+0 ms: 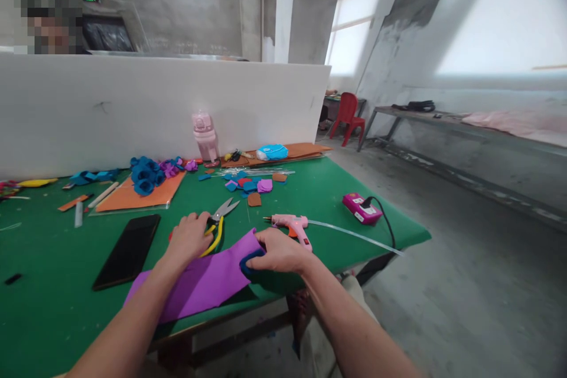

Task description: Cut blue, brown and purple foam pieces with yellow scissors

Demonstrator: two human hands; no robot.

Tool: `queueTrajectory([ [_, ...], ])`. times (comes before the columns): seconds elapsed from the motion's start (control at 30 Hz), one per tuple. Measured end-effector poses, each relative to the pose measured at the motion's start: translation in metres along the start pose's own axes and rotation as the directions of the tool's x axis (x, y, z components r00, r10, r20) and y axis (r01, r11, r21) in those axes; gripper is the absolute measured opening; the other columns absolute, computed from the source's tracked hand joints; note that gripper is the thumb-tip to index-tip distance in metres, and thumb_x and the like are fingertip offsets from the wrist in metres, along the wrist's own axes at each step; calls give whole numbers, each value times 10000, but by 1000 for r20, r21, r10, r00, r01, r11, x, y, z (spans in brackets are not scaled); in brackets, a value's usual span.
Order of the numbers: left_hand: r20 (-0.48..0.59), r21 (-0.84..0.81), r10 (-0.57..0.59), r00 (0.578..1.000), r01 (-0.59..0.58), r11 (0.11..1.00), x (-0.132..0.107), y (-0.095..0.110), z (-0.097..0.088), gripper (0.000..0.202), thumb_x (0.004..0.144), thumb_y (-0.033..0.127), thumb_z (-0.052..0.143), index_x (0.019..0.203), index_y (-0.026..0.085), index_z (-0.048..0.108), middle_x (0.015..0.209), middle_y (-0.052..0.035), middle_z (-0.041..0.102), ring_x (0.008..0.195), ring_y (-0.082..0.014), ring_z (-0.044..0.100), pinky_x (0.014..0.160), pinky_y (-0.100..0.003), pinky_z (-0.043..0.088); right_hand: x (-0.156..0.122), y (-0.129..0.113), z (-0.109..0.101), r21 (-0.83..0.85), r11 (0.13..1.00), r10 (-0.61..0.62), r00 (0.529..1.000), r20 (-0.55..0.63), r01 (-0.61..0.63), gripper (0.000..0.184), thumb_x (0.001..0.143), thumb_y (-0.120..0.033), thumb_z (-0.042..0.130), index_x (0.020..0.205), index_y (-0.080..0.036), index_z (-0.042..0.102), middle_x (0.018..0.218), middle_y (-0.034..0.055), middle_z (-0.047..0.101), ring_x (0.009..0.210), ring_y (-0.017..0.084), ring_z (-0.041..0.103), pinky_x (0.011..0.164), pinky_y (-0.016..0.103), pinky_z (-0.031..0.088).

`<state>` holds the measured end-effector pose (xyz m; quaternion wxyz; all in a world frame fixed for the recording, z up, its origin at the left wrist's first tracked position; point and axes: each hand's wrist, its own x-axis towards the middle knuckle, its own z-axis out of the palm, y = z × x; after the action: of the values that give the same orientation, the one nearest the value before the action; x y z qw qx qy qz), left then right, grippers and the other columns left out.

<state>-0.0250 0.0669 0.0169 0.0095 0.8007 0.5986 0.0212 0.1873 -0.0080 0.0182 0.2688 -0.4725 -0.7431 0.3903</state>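
Note:
My left hand (189, 237) is curled over a pair of scissors (218, 230) with yellow handles, blades parted and pointing away to the right. A bit of red shows beside this hand. In my right hand (282, 251), the thumb and fingers pinch the end of a purple felt sheet (206, 283) together with a dark blue felt piece (248, 262). The purple sheet lies along the front of the table, passing under my left forearm. Just beyond my right hand rests a pink glue gun (290, 223) with a clear glue stick (354, 235) sticking out behind.
A black phone (127, 251) lies at left. Felt scraps (248, 183), blue felt flowers (148, 176) on an orange sheet (133, 198) and a pink bottle (206, 139) stand farther back. At right are a magenta power box (361, 208) and its cable. A white partition (257, 94) borders the back.

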Motion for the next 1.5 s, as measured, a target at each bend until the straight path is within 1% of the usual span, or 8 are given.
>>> queueTrajectory([
  [0.17, -85, -256, 158, 984, -174, 951, -9, 18, -21, 448, 850, 386, 403, 1233, 172, 493, 1287, -124, 511, 1213, -286, 433, 964, -424, 381, -2, -3, -5, -26, 999, -31, 997, 71, 33, 142, 646, -249, 630, 588, -154, 541, 555, -59, 487, 528, 82, 407, 475, 209, 280],
  [0.27, -6, -690, 358, 934, -263, 674, -15, 35, -31, 562, 837, 515, 430, 1300, 196, 435, 1346, -89, 493, 1221, -232, 457, 959, -332, 404, -3, -5, -6, -48, 998, -34, 994, 104, 39, 207, 655, -273, 628, 565, -169, 474, 524, -72, 418, 484, 69, 363, 442, 214, 237],
  [0.4, 271, -785, 484, 832, -100, 611, -23, 44, -39, 582, 808, 540, 479, 1292, 219, 445, 1097, -59, 635, 991, -215, 584, 761, -280, 469, -7, -8, -10, -113, 992, -36, 994, 99, 47, 255, 648, -289, 641, 543, -175, 439, 500, -81, 360, 467, 64, 323, 434, 220, 207],
  [0.53, 279, -829, 568, 774, -104, 549, -31, 46, -50, 405, 704, 449, 649, 989, 169, 582, 783, 17, 594, 736, -146, 551, 628, -224, 438, -17, -13, -23, -55, 997, -43, 991, 130, 51, 201, 651, -295, 653, 589, -160, 518, 530, -76, 402, 507, 73, 355, 466, 208, 251],
  [0.63, 258, -878, 535, 805, -36, 477, -44, 52, -62, 310, 689, 419, 662, 828, 155, 582, 753, 16, 580, 686, -135, 545, 581, -215, 432, -28, -17, -37, 52, 997, -70, 989, 133, 63, 146, 664, -291, 642, 654, -155, 593, 565, -65, 470, 557, 88, 410, 524, 204, 319],
  [0.8, 276, -913, 512, 813, 54, 405, -71, 62, -74, 446, 686, 383, 683, 1077, 199, 571, 944, -14, 645, 836, -181, 600, 690, -256, 469, -35, -23, -44, 81, 990, -121, 987, 106, 113, 188, 654, -306, 646, 764, -156, 670, 602, -54, 530, 601, 103, 442, 558, 206, 335],
  [1.1, 240, -909, 288, 927, 110, 401, -79, 52, -38, 387, 585, 383, 759, 826, 159, 556, 678, 54, 529, 593, -90, 474, 522, -187, 337, -14, -27, -19, -137, 987, -61, 977, 203, 90, 132, 622, -262, 628, 595, -155, 555, 507, -83, 417, 494, 70, 380, 445, 201, 244],
  [1.5, 303, -948, 179, 936, 276, 159, -78, 44, -17, 363, 532, 319, 783, 829, 132, 687, 705, -21, 704, 594, -146, 600, 585, -235, 437, -6, -24, -12, 29, 1000, 6, 982, 191, -12, 204, 628, -337, 700, 663, -151, 626, 527, -71, 488, 506, 72, 429, 481, 198, 310],
])
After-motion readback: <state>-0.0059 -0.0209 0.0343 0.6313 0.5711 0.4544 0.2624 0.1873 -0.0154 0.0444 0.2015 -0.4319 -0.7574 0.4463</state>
